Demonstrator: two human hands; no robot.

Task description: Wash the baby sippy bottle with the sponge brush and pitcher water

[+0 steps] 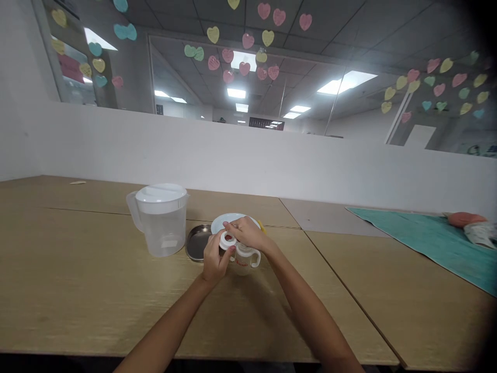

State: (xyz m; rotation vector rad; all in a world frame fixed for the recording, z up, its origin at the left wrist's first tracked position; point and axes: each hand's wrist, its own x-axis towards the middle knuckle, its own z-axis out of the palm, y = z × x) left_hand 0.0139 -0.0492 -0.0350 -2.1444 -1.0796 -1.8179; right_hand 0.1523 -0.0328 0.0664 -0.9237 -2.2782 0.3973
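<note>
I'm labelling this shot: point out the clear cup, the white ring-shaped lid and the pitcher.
Clear cup point(243, 268), head view: lower front of body.
White ring-shaped lid point(226, 245), head view: near part of ring.
Pitcher point(163, 228), head view: middle of body.

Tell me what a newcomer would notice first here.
Probably the pink, yellow and teal heart-shaped notes scattered across the glass above the white wall. Next, the lidded translucent pitcher on the table's left side, and the teal cloth at the far right. Front and center, the left hand holds a white ring-shaped lid by a clear cup, with the right hand close against them.
</note>
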